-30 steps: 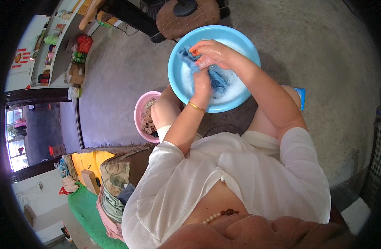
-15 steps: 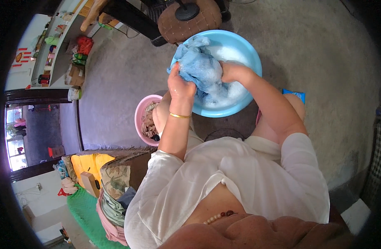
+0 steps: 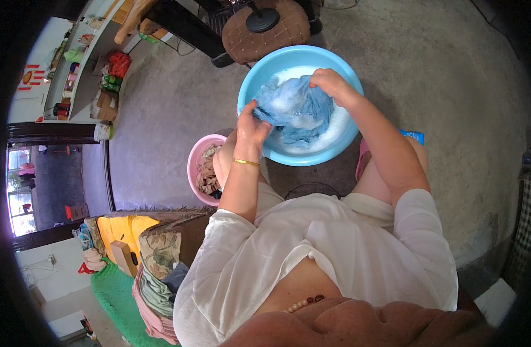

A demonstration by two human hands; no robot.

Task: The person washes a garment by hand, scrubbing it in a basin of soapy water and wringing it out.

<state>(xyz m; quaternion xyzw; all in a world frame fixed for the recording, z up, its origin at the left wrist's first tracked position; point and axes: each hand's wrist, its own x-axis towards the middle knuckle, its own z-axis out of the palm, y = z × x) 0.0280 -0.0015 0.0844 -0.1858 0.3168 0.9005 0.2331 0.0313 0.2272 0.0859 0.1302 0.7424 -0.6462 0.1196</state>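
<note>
Blue wet cloth [image 3: 316, 109] lies in the plastic basin [image 3: 311, 160], upper centre of the frame, its edges gripped by my left hand [image 3: 254, 127] and right hand [image 3: 336, 88] — slick suds [image 3: 341, 124] could make it slip.

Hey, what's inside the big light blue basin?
Blue cloth and white suds show inside the light blue basin. They cover its bottom, so whatever else may lie underneath can't be seen.
</note>
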